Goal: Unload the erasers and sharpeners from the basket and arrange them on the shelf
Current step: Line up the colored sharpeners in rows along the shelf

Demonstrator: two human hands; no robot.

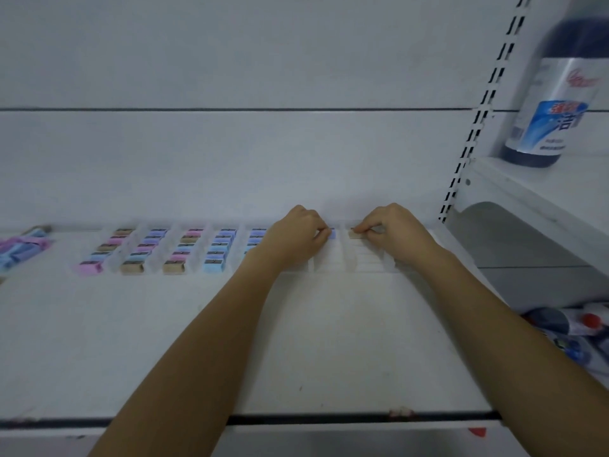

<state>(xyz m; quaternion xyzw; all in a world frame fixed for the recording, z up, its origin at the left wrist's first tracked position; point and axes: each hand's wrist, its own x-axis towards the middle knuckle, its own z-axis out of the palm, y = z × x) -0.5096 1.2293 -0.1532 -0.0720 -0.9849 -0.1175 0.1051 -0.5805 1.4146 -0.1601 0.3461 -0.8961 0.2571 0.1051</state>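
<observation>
We log: left hand (298,235), fingers curled, pinches a blue sharpener (332,233); right hand (395,232) pinches a tan sharpener (355,235). Both pieces are at the back ends of neighbouring lanes in the clear divider tray (369,262) on the white shelf (296,341). Lanes to the left hold rows of sharpeners (174,249). A dark bottle (557,103) stands upper right.

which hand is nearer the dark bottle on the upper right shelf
Right. The right hand pinches a beige sharpener below and left of the bottle; the left hand, holding a blue sharpener, sits farther left.
</observation>
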